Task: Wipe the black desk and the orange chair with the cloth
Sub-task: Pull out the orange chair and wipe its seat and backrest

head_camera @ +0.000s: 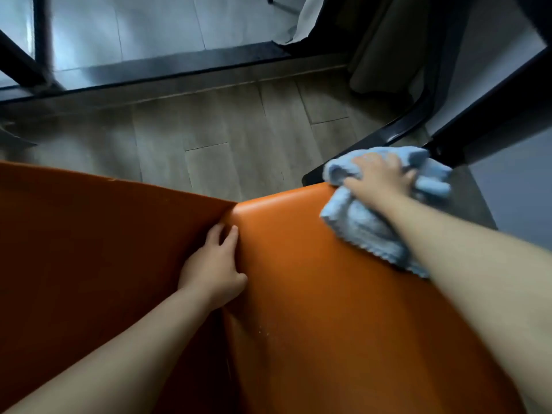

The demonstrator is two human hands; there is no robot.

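Observation:
The orange chair (pixel 313 279) fills the lower half of the view, its smooth leather surface brightest in the middle. A light blue cloth (pixel 361 225) lies bunched on the chair's far right corner. My right hand (pixel 379 177) grips the cloth, fingers curled into its folds, and presses it against the chair's edge. My left hand (pixel 213 267) rests in the crease between the two orange panels, fingers partly tucked into the fold. A black desk leg or frame (pixel 490 121) slants across the upper right; the desk top is not clearly visible.
Grey wood-look floor (pixel 233 135) lies beyond the chair. A black door or window track (pixel 167 73) crosses the top, with pale tiles behind it. A curtain (pixel 385 40) hangs at the upper right. A curved black chair base (pixel 397 130) lies near the cloth.

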